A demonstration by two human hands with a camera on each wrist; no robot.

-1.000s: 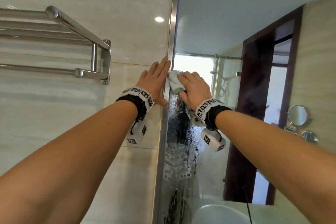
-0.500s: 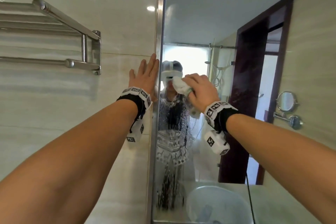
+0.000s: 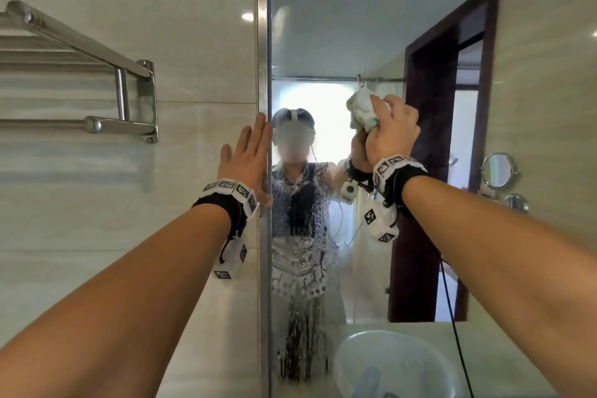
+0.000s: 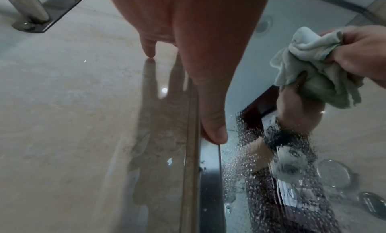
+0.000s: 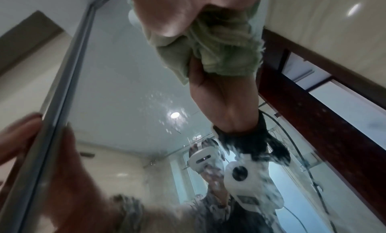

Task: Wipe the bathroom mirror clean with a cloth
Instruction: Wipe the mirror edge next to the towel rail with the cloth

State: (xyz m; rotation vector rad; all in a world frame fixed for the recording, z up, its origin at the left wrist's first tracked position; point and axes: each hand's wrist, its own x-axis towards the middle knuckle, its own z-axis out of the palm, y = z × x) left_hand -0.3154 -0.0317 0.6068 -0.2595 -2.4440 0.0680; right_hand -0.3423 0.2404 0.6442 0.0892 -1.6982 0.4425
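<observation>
The glossy cream stone-look wall tiles (image 3: 97, 203) fill the left half of the view, and against them stands the tall rectangular glass mirror (image 3: 339, 26), its long axis vertical, edged by a slim brushed-metal frame strip (image 3: 263, 42). The mirror's upper glass looks smooth, while a beaded, streaky patch of water droplets (image 3: 300, 213) runs down its lower left part. Up on the tiles, left of the mirror, is a polished tubular steel towel rack (image 3: 97, 55). At the bottom, the mirror shows a round pale basin (image 3: 387, 362). The left hand (image 3: 248, 158) lies flat with straight fingers on the tile, hard against the frame, the thumb resting on the metal strip. The right hand (image 3: 387, 132) has its fingers curled round a crumpled pale green-white terry cloth (image 3: 363, 110), bunched into a soft wad and pressed to the glass, well right of the frame and above the droplet patch.
</observation>
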